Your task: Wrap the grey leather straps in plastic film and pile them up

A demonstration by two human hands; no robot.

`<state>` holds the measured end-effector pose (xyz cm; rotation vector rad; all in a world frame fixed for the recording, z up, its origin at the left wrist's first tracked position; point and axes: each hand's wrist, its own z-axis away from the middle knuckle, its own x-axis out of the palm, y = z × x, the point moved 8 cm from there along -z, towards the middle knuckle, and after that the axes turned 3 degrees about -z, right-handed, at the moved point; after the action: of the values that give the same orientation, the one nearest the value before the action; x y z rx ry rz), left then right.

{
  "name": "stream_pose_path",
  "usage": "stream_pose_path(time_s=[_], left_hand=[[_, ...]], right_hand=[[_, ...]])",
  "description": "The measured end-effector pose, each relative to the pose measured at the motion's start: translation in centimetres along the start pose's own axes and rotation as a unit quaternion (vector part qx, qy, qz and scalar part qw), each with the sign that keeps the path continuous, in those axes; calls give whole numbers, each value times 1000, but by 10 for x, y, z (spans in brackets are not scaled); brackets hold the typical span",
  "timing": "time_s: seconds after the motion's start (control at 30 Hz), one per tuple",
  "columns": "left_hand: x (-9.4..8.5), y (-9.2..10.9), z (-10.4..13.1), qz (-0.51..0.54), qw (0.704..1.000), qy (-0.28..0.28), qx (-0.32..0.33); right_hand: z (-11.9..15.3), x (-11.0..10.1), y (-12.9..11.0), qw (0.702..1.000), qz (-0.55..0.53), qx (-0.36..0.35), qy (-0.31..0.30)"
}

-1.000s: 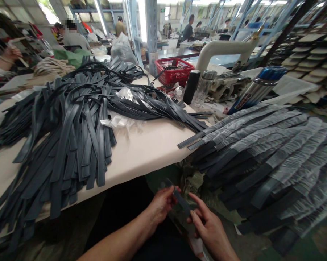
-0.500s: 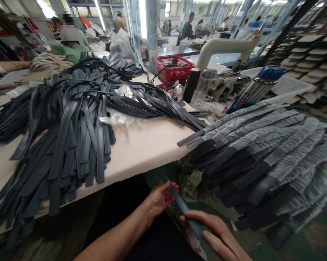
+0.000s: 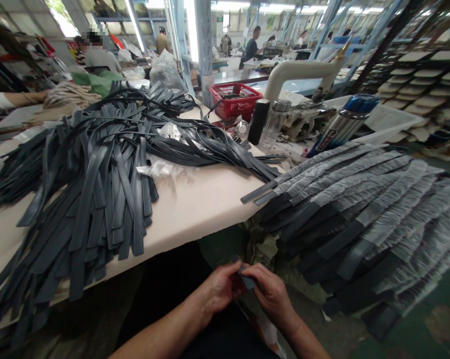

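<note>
My left hand (image 3: 222, 288) and my right hand (image 3: 267, 288) are close together above my lap, just off the table's front edge. Both are closed on one dark grey strap (image 3: 247, 280), whose short end shows between the fingers; the rest of it is hidden. On the table (image 3: 187, 204) at the left lies a big heap of similar grey straps (image 3: 98, 174), many ends hanging over the edge. To the right of my hands, a stack of straps wrapped in clear film (image 3: 382, 209) fans out with bare dark ends.
Behind the straps stand a red basket (image 3: 234, 102), a black bottle (image 3: 258, 122), a glass bottle (image 3: 278, 122), a steel flask with a blue cap (image 3: 344, 124) and a beige machine (image 3: 303, 72). Another person's arm (image 3: 23, 99) reaches in at far left.
My right hand has moved up and left along the strap to meet my left hand. Less of the strap now shows. The view has shifted slightly.
</note>
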<state>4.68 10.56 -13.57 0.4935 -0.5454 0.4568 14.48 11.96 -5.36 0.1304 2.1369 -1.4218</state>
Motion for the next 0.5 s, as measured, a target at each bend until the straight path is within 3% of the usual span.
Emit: stream_pose_path(time_s=[0.2,0.3,0.43,0.5], left_hand=[[3,5,-2,29,999,-26,22],[10,-1,0,34,998,-45,6],[22,-11,0,37,996,-71,-34],[17,-6,-7,60,997,-33,-21]], right_hand=[[5,-6,-1,983,155,-84,47],[9,-6,-1,981,156,-109,49],[16,-13,-3,999,20,-48,16],[26,-24,-4,999,-39,29,-11]])
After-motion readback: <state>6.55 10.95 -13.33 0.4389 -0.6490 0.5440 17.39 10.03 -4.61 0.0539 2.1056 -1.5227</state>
